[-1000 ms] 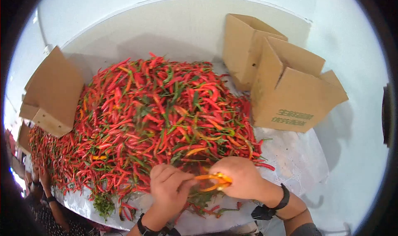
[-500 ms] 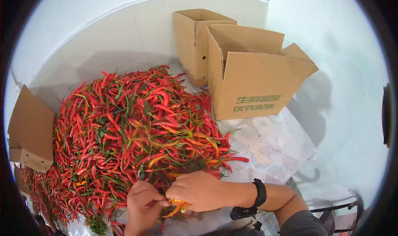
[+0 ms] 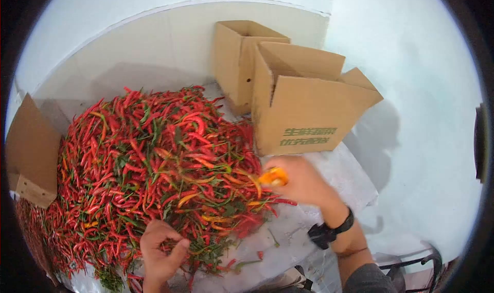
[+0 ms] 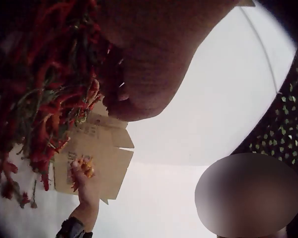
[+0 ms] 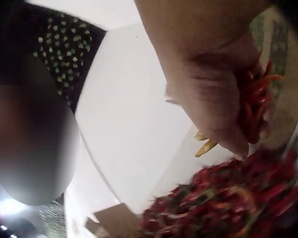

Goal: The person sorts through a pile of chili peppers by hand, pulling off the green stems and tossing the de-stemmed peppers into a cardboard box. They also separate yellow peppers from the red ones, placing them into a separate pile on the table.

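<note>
A large heap of red peppers (image 3: pixel 144 159) with green stems and leaves covers much of the table in the head view. My right hand (image 3: pixel 303 182), blurred and in front of the printed box, grips several orange peppers (image 3: pixel 274 176). In the right wrist view, red and orange peppers (image 5: pixel 256 101) lie inside that hand (image 5: pixel 208 94). My left hand (image 3: pixel 163 252) is at the heap's near edge, thumb and forefinger curved with a gap between them; nothing shows in it. The left wrist view shows this hand (image 4: pixel 144 59) dark, beside the heap (image 4: pixel 44 84).
Two open cardboard boxes, one printed in green (image 3: pixel 309 118) and one behind it (image 3: pixel 231 61), stand at the back right. Another box (image 3: pixel 33 149) is at the far left. Loose pepper bits (image 3: pixel 247 263) lie near the front edge. A black metal frame (image 3: pixel 435 264) is at lower right.
My right hand has moved away from my left, up and to the right, with the orange peppers. My left thumb and forefinger have parted. Earlier, the head view swung to the right.
</note>
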Demonstrator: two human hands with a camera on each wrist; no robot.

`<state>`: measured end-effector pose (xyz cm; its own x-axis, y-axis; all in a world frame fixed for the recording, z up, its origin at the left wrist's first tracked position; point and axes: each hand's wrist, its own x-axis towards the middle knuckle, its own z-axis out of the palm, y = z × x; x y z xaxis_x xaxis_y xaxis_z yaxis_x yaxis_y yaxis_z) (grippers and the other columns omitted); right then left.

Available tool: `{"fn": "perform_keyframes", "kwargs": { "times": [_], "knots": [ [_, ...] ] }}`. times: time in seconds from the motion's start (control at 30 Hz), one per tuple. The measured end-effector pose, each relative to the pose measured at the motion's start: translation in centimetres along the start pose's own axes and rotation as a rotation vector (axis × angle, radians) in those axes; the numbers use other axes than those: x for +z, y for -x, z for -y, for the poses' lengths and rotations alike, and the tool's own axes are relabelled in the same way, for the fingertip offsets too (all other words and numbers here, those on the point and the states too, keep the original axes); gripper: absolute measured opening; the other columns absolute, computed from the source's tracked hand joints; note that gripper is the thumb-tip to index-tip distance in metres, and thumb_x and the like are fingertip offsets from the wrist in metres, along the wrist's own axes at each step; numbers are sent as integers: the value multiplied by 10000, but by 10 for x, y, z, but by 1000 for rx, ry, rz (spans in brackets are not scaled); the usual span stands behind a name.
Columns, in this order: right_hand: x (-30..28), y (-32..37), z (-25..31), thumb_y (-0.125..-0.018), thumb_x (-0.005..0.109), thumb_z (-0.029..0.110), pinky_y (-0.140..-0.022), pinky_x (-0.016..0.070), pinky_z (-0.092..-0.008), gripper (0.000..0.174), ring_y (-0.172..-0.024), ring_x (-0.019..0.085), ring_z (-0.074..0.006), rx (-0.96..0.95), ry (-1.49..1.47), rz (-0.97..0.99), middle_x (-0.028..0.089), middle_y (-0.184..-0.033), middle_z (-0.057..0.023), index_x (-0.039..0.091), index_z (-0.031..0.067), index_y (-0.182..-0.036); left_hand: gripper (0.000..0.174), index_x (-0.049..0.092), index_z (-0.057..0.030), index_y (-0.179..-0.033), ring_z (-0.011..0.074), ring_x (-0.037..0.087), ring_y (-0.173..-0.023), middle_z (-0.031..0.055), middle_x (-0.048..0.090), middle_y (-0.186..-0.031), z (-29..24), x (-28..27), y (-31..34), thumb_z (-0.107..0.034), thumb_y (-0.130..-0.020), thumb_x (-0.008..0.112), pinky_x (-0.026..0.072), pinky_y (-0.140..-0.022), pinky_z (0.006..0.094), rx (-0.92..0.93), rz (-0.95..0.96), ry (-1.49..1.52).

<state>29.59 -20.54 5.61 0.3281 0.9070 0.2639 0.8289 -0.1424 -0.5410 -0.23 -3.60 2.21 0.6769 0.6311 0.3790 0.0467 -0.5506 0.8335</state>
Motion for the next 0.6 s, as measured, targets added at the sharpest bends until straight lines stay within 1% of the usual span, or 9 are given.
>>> {"fn": "perform_keyframes", "kwargs": {
  "times": [0.07, 0.13, 0.23, 0.3, 0.33, 0.43, 0.53, 0.6],
  "knots": [
    [-6, 12, -40, -764, 761, 194, -742, 521, -416, 244, -835, 657, -344, 95, 302, -110, 683, -886, -144, 653, 77, -950, 148, 657, -71, -707, 257, 571, -734, 70, 624, -721, -9, 4, 0, -101, -648, 789, 433, -708, 379, 44, 40, -73],
    [-5, 23, -85, -764, 775, 222, -750, 519, -428, 273, -838, 650, -371, 248, 395, -176, 681, -888, -158, 657, 78, -964, 154, 664, -78, -721, 271, 575, -734, 79, 625, -719, -11, 9, 0, -102, -640, 792, 439, -709, 384, 91, 91, -167],
    [-5, 37, -113, -754, 789, 220, -769, 516, -433, 338, -872, 646, -371, 314, 414, -224, 672, -912, -166, 644, 53, -1009, 173, 664, -87, -732, 283, 584, -742, 70, 631, -729, -11, 12, 1, -126, -642, 806, 442, -712, 395, 115, 128, -235],
    [-2, 43, -123, -719, 791, 227, -804, 513, -443, 406, -929, 636, -376, 333, 354, -267, 664, -970, -177, 639, 41, -1046, 177, 666, -85, -735, 284, 582, -740, 73, 626, -731, -11, 13, 0, -127, -640, 810, 442, -711, 397, 134, 159, -263],
    [0, 44, -125, -702, 792, 231, -821, 511, -448, 441, -957, 631, -379, 344, 322, -288, 659, -999, -182, 636, 35, -1065, 181, 669, -80, -736, 286, 578, -736, 79, 620, -729, -11, 13, 0, -124, -635, 812, 442, -709, 398, 142, 171, -276],
    [-1, 46, -118, -664, 836, 253, -841, 508, -436, 550, -970, 626, -379, 321, 280, -314, 650, -1024, -171, 614, 15, -1107, 186, 672, -75, -747, 292, 576, -736, 86, 614, -726, -8, 13, 0, -117, -631, 812, 446, -711, 404, 181, 170, -317],
    [-9, 42, -85, -666, 845, 249, -847, 504, -430, 551, -954, 624, -369, 182, 496, -331, 648, -1035, -169, 620, 30, -1118, 178, 671, -71, -757, 293, 582, -744, 85, 621, -731, -9, 12, -2, -104, -640, 801, 449, -718, 404, 201, 148, -319],
    [-9, 35, -60, -680, 838, 228, -842, 502, -427, 468, -929, 625, -351, 76, 442, -362, 657, -1013, -145, 647, 46, -1067, 157, 671, -76, -762, 290, 587, -751, 79, 632, -747, -9, 11, -3, -103, -660, 787, 447, -723, 404, 190, 133, -292]
  ]
}}
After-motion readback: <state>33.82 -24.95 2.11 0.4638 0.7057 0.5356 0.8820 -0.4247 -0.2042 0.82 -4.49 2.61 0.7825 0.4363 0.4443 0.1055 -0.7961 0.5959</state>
